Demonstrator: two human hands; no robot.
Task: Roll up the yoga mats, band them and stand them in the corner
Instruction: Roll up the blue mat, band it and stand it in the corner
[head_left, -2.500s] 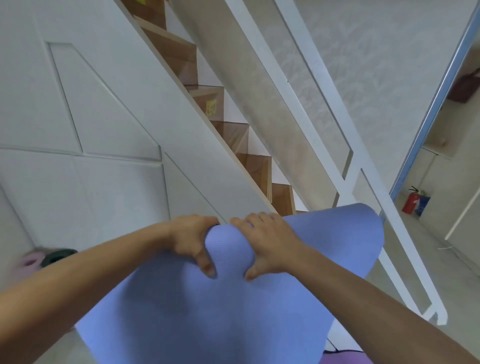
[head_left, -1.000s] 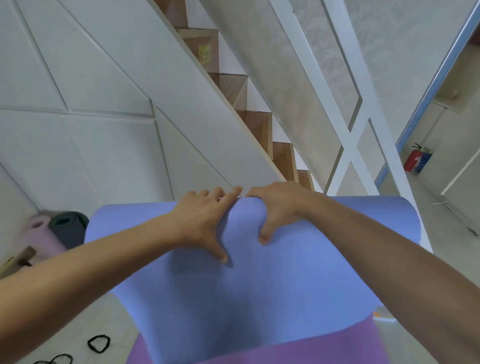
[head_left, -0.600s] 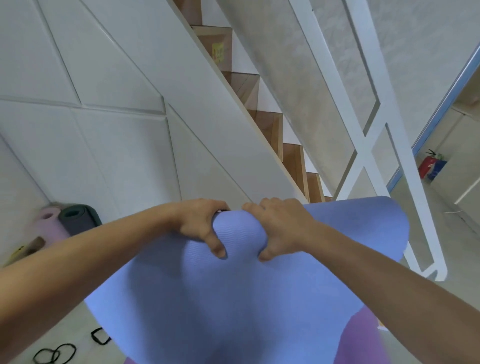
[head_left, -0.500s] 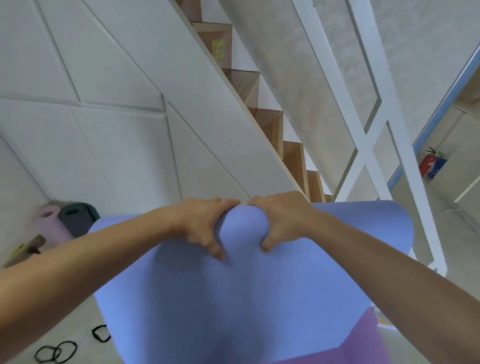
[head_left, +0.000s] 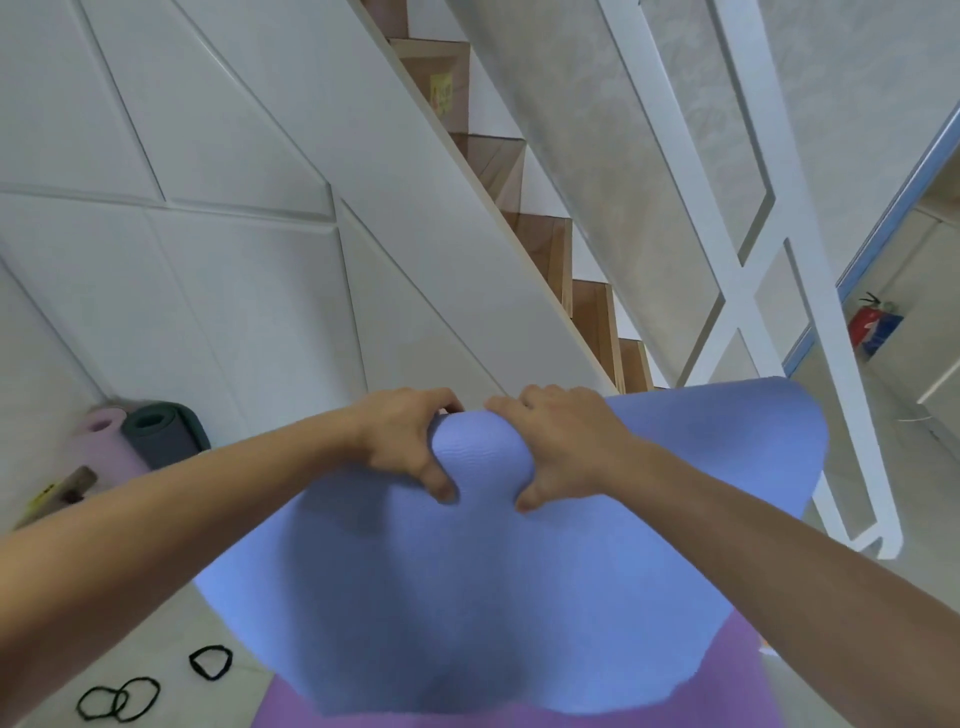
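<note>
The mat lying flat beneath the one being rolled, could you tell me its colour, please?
Purple flat mat, seen in the head view under the blue mat.

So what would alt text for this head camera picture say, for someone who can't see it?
Two bare hands, left and right, grip the rolled end of a blue mat lying over a purple mat. Two rolled mats, pink and dark green, sit by the white wall under a staircase; black bands lie on the floor.
</note>
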